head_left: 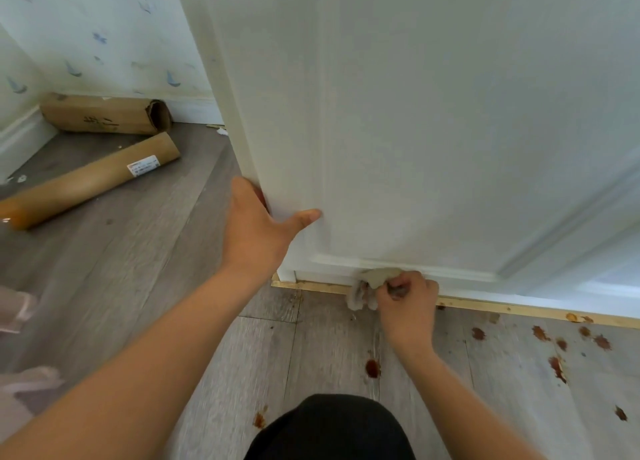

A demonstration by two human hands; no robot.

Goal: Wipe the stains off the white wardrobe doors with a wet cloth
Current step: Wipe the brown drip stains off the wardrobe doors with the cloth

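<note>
The white wardrobe door (398, 130) fills the upper middle and right of the view and reaches almost to the floor. My left hand (256, 231) grips its left edge low down, thumb stretched across the front face, fingers hidden behind the edge. A reddish stain (260, 196) shows at that edge beside my fingers. My right hand (407, 302) holds a crumpled, soiled cloth (372, 283) bunched in its fingers and presses it against the moulding at the door's bottom.
Reddish-brown splatters (554, 341) dot the grey plank floor on the right and near my knee (332, 428). A wooden strip (485, 305) runs under the wardrobe. Two cardboard tubes (90, 179) lie at the left by the wallpapered wall.
</note>
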